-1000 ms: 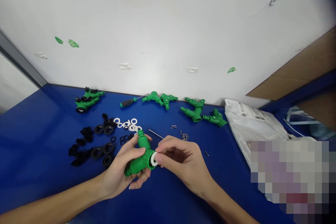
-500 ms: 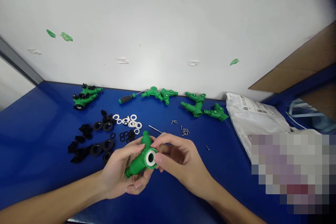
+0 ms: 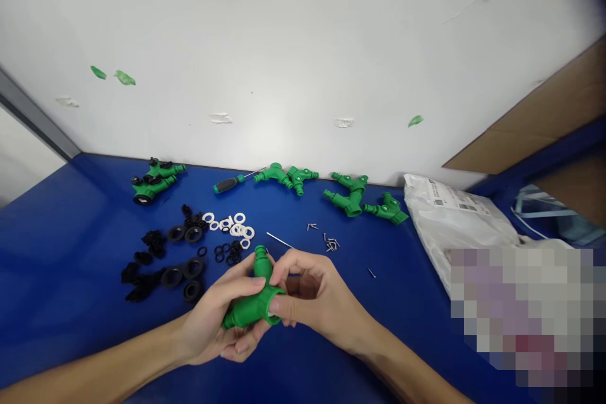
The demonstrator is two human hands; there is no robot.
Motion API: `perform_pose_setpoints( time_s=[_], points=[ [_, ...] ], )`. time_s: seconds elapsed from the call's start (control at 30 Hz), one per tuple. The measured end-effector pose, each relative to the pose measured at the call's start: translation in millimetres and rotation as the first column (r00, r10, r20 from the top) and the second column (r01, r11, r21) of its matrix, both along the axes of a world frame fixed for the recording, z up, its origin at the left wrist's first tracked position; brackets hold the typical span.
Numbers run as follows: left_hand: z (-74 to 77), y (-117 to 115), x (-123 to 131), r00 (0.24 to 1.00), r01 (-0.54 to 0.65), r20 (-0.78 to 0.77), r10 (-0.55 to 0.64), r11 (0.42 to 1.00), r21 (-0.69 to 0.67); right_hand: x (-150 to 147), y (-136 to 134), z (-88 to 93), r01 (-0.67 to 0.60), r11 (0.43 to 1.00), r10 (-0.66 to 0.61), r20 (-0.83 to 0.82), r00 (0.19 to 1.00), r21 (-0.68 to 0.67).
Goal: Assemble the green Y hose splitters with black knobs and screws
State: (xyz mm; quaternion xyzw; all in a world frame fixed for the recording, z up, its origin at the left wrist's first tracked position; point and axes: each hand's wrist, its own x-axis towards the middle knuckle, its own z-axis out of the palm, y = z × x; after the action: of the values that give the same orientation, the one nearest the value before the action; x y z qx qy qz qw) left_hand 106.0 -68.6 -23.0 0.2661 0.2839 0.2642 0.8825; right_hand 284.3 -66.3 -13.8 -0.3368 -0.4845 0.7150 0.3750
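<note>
A green Y-shaped hose connector (image 3: 247,308) lies in my left hand (image 3: 215,309), whose thumb rests across its top and whose fingers wrap underneath. My right hand (image 3: 315,293) has its thumb pushed into the connector's round opening, with the forefinger against the connector's side. A sliver of white shows beside the thumb, where a white ring washer sits mostly hidden in the opening. Just beyond my hands lies a thin metal rod (image 3: 278,240), its near end hidden behind my right hand.
White washers (image 3: 240,230), small black O-rings (image 3: 220,254), black collars (image 3: 173,276) and dark knobs (image 3: 154,243) lie left. Loose screws (image 3: 331,243) are right of centre. Along the wall sit green connectors (image 3: 348,202) and a screwdriver (image 3: 228,184). A plastic bag (image 3: 430,227) stands right.
My right thumb has moved from the washer's edge into the opening and now covers most of the washer. The whole view has shifted slightly, with the wall showing a little lower.
</note>
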Motion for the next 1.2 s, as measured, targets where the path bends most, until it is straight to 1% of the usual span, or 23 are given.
perform_pose_setpoints(
  time_s=[0.1,0.2,0.27,0.33,0.37,0.4,0.43,0.47,0.5,0.53,0.6,0.63,0.67,0.7,0.73,0.77,0.83,0.87,0.9,0.97,1.03,1.13,1.2],
  points=[
    [-0.8,0,1,1.0,0.01,-0.017,-0.01,1.0,-0.01,2,0,1.1,-0.036,0.999,0.036,0.002,0.999,-0.024],
    [-2.1,-1,1,0.999,0.014,-0.043,-0.014,1.0,-0.013,1,-2,2.4,-0.005,1.0,0.005,0.0,1.0,-0.01],
    [-1.0,0,1,0.999,-0.004,-0.04,0.004,1.0,0.02,2,0,2.6,0.021,0.999,-0.021,-0.006,1.0,0.026],
    [2.7,1,-1,0.997,-0.068,-0.033,0.07,0.996,0.061,7,3,2.9,0.031,0.993,-0.032,0.006,0.999,0.115],
    [5.3,3,-2,0.991,-0.123,-0.035,0.126,0.989,0.078,11,6,3.3,0.044,0.981,-0.052,0.041,0.998,0.187],
    [8.1,5,-4,0.98,-0.188,-0.046,0.192,0.978,0.094,15,8,3.7,0.053,0.959,-0.086,0.107,0.991,0.277],
    [10.8,8,-5,0.963,-0.257,-0.058,0.264,0.96,0.108,19,9,4.1,0.037,0.926,-0.125,0.211,0.969,0.377],
    [13.2,11,-7,0.942,-0.317,-0.078,0.328,0.94,0.122,23,10,4.4,-0.021,0.882,-0.162,0.345,0.925,0.47],
    [15.1,14,-9,0.925,-0.358,-0.083,0.372,0.923,0.142,25,11,4.5,-0.123,0.835,-0.188,0.489,0.852,0.536],
    [16.3,16,-10,0.914,-0.382,-0.081,0.397,0.911,0.156,27,11,4.4,-0.253,0.787,-0.2,0.621,0.758,0.562],
    [17.1,19,-12,0.909,-0.393,-0.074,0.409,0.904,0.172,27,9,3.9,-0.486,0.706,-0.184,0.796,0.577,0.516],
    [17.0,20,-12,0.912,-0.387,-0.075,0.404,0.906,0.171,26,8,3.8,-0.55,0.677,-0.176,0.833,0.524,0.489],
    [16.8,20,-12,0.914,-0.381,-0.079,0.397,0.91,0.165,25,7,3.9,-0.575,0.661,-0.176,0.845,0.505,0.482],
    [16.7,19,-11,0.918,-0.374,-0.082,0.389,0.914,0.157,25,6,4.5,-0.567,0.656,-0.182,0.834,0.521,0.498],
    [16.6,19,-11,0.922,-0.364,-0.084,0.378,0.92,0.147,25,6,5.4,-0.529,0.66,-0.191,0.8,0.568,0.533],
    [16.7,18,-11,0.926,-0.355,-0.084,0.368,0.925,0.137,25,6,6.5,-0.464,0.666,-0.205,0.741,0.64,0.585],
    [16.7,17,-9,0.936,-0.332,-0.086,0.342,0.936,0.117,26,6,8.4,-0.279,0.683,-0.237,0.566,0.789,0.675],
    [16.4,16,-8,0.94,-0.32,-0.089,0.33,0.941,0.11,26,6,8.9,-0.186,0.69,-0.254,0.475,0.842,0.699],
    [15.8,16,-7,0.943,-0.308,-0.094,0.318,0.945,0.107,26,6,8.7,-0.107,0.691,-0.276,0.398,0.875,0.715],
    [13.3,14,-5,0.95,-0.283,-0.108,0.294,0.953,0.111,25,6,6.7,0.003,0.673,-0.329,0.296,0.897,0.739],
    [9.9,12,-2,0.957,-0.246,-0.124,0.261,0.962,0.12,22,5,2.9,0.057,0.629,-0.371,0.235,0.898,0.775],
    [5.6,7,1,0.967,-0.189,-0.149,0.207,0.974,0.129,18,3,-2.8,0.071,0.547,-0.413,0.195,0.89,0.834],
    [4.1,4,2,0.97,-0.165,-0.158,0.183,0.979,0.123,16,2,-5.1,0.05,0.51,-0.423,0.199,0.884,0.859]
  ],
)
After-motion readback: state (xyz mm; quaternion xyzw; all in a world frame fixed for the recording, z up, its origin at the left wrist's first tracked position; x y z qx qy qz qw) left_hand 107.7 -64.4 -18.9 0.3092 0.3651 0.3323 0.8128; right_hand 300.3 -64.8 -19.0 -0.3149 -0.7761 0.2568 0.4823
